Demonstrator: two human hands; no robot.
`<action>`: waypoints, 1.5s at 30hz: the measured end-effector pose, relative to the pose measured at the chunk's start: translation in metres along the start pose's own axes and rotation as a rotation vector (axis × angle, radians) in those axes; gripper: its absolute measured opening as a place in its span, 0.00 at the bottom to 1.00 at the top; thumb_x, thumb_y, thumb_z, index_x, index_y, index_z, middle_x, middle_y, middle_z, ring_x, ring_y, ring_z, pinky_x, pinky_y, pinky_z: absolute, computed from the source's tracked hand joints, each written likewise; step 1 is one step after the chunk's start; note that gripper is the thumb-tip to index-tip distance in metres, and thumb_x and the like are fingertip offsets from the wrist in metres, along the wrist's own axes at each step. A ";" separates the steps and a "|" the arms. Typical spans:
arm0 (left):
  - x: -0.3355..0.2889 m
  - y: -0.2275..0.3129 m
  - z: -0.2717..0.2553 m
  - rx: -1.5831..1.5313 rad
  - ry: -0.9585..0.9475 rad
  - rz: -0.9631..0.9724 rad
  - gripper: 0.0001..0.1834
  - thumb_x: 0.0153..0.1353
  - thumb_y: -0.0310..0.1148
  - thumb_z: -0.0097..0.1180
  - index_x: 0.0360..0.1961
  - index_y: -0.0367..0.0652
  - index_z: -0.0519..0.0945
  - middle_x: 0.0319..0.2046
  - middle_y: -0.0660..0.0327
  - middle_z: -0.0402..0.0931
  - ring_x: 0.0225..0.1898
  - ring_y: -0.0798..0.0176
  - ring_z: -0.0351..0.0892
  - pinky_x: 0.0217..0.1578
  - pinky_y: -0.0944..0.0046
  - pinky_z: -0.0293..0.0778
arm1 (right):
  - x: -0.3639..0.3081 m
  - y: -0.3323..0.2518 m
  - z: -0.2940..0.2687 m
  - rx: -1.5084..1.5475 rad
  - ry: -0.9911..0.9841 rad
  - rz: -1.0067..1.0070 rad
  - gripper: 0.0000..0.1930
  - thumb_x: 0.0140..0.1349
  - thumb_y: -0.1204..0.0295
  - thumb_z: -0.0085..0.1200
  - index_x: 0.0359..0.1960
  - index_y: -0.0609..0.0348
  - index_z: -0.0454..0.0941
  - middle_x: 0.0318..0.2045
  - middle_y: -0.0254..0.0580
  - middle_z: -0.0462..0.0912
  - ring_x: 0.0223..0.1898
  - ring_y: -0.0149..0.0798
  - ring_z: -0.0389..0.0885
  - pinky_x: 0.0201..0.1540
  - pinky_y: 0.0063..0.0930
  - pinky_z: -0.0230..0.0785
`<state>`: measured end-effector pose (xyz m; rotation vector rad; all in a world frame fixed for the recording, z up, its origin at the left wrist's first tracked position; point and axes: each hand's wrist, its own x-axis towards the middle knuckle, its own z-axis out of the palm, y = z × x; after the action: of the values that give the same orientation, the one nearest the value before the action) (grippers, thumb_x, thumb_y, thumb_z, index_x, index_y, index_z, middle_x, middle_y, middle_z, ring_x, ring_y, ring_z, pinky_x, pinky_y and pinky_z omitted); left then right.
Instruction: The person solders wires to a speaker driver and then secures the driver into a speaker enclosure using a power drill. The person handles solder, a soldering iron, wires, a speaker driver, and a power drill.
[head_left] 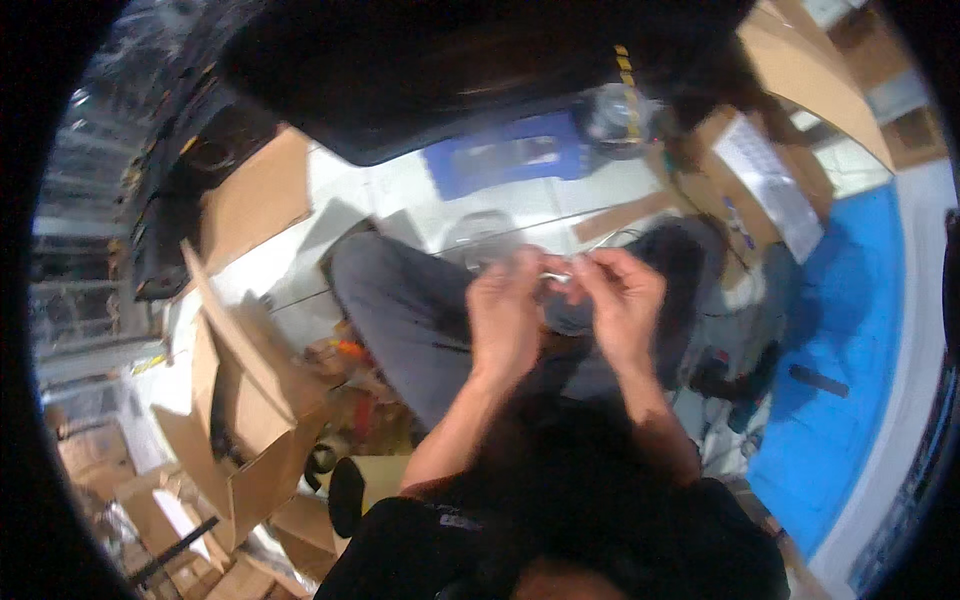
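Observation:
Over my lap, my left hand [505, 310] and my right hand [625, 300] meet with their fingertips pinched close together. A small, thin, whitish piece [558, 277] shows between them, too blurred to name. Both hands are closed at the fingertips, and the fingers partly hide the piece. Just beyond my left hand, a clear plastic container [478, 228] sits on the pale tiled floor. My legs, in grey trousers [400, 290], are bent to either side of the hands.
Farther off lie a blue flat package [508, 155] and a clear tub [617, 118]. A large black object [450, 80] spans the far side. Cardboard boxes [255, 390] crowd the left. Paper [768, 185] and a pen [738, 222] rest on cardboard at right, near a blue surface [840, 330].

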<state>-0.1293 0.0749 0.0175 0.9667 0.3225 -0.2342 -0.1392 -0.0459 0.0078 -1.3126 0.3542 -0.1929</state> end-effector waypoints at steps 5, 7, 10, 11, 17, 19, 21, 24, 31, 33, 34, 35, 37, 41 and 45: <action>0.007 -0.010 0.002 -0.129 0.034 0.077 0.12 0.73 0.37 0.49 0.38 0.37 0.74 0.31 0.60 0.75 0.35 0.61 0.77 0.38 0.59 0.76 | -0.002 0.008 -0.009 0.044 -0.104 0.036 0.07 0.66 0.75 0.57 0.37 0.68 0.81 0.30 0.40 0.85 0.30 0.29 0.83 0.31 0.20 0.74; 0.012 -0.012 -0.004 -0.173 0.085 0.082 0.12 0.74 0.37 0.48 0.39 0.38 0.74 0.30 0.61 0.73 0.36 0.60 0.77 0.40 0.57 0.76 | 0.016 0.007 -0.034 -0.232 -0.201 -0.069 0.06 0.65 0.76 0.56 0.36 0.68 0.82 0.29 0.39 0.85 0.27 0.28 0.81 0.31 0.22 0.73; 0.017 -0.010 -0.023 -0.073 0.121 0.074 0.10 0.73 0.34 0.49 0.43 0.37 0.75 0.30 0.62 0.71 0.38 0.59 0.76 0.44 0.55 0.74 | 0.085 0.020 -0.088 -0.375 0.103 -0.192 0.08 0.66 0.75 0.53 0.36 0.68 0.83 0.27 0.37 0.85 0.26 0.27 0.79 0.31 0.24 0.72; 0.019 -0.011 -0.027 -0.047 0.120 0.094 0.10 0.73 0.33 0.49 0.44 0.37 0.75 0.30 0.63 0.71 0.38 0.59 0.75 0.44 0.56 0.74 | 0.121 0.023 -0.113 -0.639 0.206 -0.309 0.08 0.64 0.73 0.54 0.37 0.65 0.84 0.27 0.43 0.86 0.26 0.33 0.82 0.32 0.27 0.73; 0.012 -0.002 -0.050 0.080 0.140 -0.029 0.09 0.72 0.31 0.50 0.46 0.36 0.75 0.36 0.58 0.78 0.37 0.64 0.74 0.41 0.62 0.72 | 0.263 0.074 -0.204 -1.954 -0.166 -0.782 0.22 0.64 0.76 0.45 0.61 0.49 0.73 0.39 0.56 0.83 0.39 0.54 0.84 0.40 0.49 0.76; 0.005 0.001 -0.054 0.013 0.111 -0.028 0.09 0.72 0.31 0.50 0.46 0.36 0.75 0.36 0.58 0.78 0.36 0.64 0.75 0.40 0.62 0.72 | 0.281 0.078 -0.219 -2.051 -0.520 -0.653 0.26 0.62 0.76 0.44 0.65 0.48 0.67 0.40 0.54 0.82 0.39 0.51 0.84 0.39 0.44 0.77; 0.004 0.002 -0.055 -0.033 0.130 -0.035 0.07 0.71 0.29 0.51 0.44 0.36 0.74 0.37 0.55 0.77 0.36 0.61 0.76 0.40 0.60 0.74 | 0.290 0.082 -0.225 -2.129 -0.701 -0.682 0.24 0.60 0.73 0.46 0.60 0.59 0.70 0.37 0.49 0.84 0.39 0.45 0.85 0.36 0.36 0.78; 0.006 0.004 -0.049 -0.016 0.130 -0.035 0.05 0.69 0.26 0.53 0.43 0.35 0.73 0.37 0.53 0.77 0.37 0.59 0.78 0.41 0.58 0.77 | 0.298 0.091 -0.226 -2.247 -0.774 -0.876 0.22 0.59 0.73 0.48 0.57 0.64 0.72 0.37 0.50 0.84 0.35 0.44 0.85 0.34 0.34 0.78; 0.007 0.009 -0.016 0.075 0.127 0.047 0.05 0.65 0.22 0.57 0.40 0.37 0.75 0.36 0.54 0.79 0.37 0.57 0.82 0.42 0.58 0.80 | 0.279 0.080 -0.232 -2.049 -0.747 -1.052 0.20 0.60 0.73 0.47 0.54 0.66 0.74 0.37 0.50 0.84 0.36 0.41 0.85 0.31 0.34 0.78; 0.010 0.007 -0.006 0.078 0.135 0.087 0.05 0.64 0.21 0.58 0.39 0.37 0.76 0.35 0.55 0.79 0.36 0.58 0.82 0.43 0.57 0.81 | 0.252 0.063 -0.234 -1.770 -0.594 -1.321 0.18 0.61 0.73 0.51 0.53 0.63 0.75 0.37 0.49 0.84 0.35 0.39 0.85 0.31 0.32 0.78; 0.012 0.005 0.000 0.081 0.139 0.100 0.06 0.63 0.20 0.59 0.39 0.37 0.76 0.34 0.56 0.79 0.37 0.58 0.82 0.44 0.56 0.81 | 0.236 0.053 -0.234 -1.649 -0.538 -1.373 0.17 0.61 0.73 0.53 0.52 0.62 0.76 0.37 0.48 0.84 0.34 0.39 0.84 0.31 0.32 0.78; 0.014 0.003 0.005 0.084 0.145 0.112 0.07 0.61 0.19 0.60 0.39 0.37 0.76 0.34 0.57 0.79 0.37 0.59 0.82 0.45 0.56 0.81 | 0.220 0.041 -0.233 -1.540 -0.494 -1.407 0.16 0.61 0.72 0.54 0.51 0.61 0.78 0.37 0.47 0.84 0.33 0.39 0.84 0.31 0.31 0.78; 0.020 -0.004 0.016 0.124 0.125 0.151 0.06 0.62 0.19 0.59 0.38 0.36 0.76 0.34 0.56 0.80 0.37 0.58 0.83 0.44 0.56 0.81 | 0.190 0.018 -0.232 -1.474 -0.390 -1.462 0.15 0.58 0.73 0.60 0.47 0.61 0.80 0.35 0.45 0.83 0.32 0.39 0.84 0.32 0.31 0.77; 0.028 -0.017 0.034 0.115 0.068 0.176 0.05 0.65 0.20 0.56 0.40 0.35 0.74 0.35 0.52 0.81 0.37 0.57 0.83 0.42 0.57 0.80 | 0.134 -0.025 -0.221 -1.336 -0.266 -1.349 0.15 0.52 0.75 0.66 0.43 0.62 0.83 0.33 0.44 0.82 0.36 0.39 0.83 0.36 0.32 0.78; 0.033 -0.026 0.043 0.157 0.046 0.200 0.04 0.68 0.25 0.51 0.42 0.35 0.74 0.30 0.57 0.77 0.31 0.62 0.76 0.42 0.56 0.76 | 0.080 -0.050 -0.203 -1.341 -0.143 -1.218 0.17 0.51 0.77 0.67 0.44 0.62 0.82 0.34 0.46 0.81 0.35 0.42 0.83 0.38 0.33 0.78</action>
<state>-0.1011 0.0232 0.0075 1.1531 0.2499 -0.0557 -0.1345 -0.2697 0.0010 -2.7264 -0.6434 -0.9864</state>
